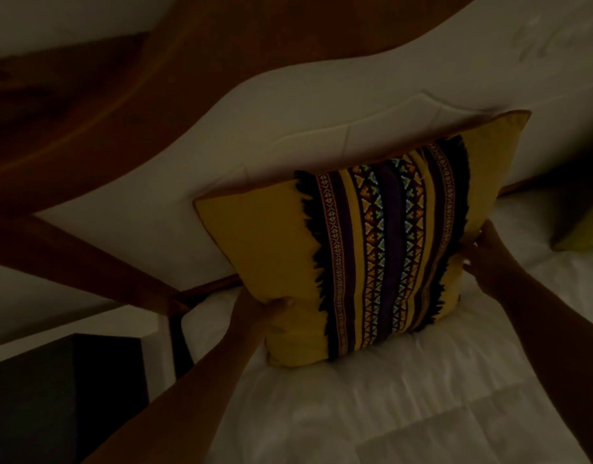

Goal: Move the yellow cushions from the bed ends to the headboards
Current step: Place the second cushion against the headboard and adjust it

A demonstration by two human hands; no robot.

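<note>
A yellow cushion (265, 249) with a dark patterned, fringed centre band stands upright on the white bed, leaning against the pale padded headboard (305, 128). My left hand (268, 313) grips its lower left edge. My right hand (486, 252) holds its right edge at mid height. A second yellowish cushion (583, 229) peeks in at the far right edge, mostly cut off. The room is dim.
The white quilted bedcover (422, 396) fills the lower right. A wooden frame (104, 105) surrounds the headboard. A dark bedside box or table (64, 396) stands at the lower left beside the bed.
</note>
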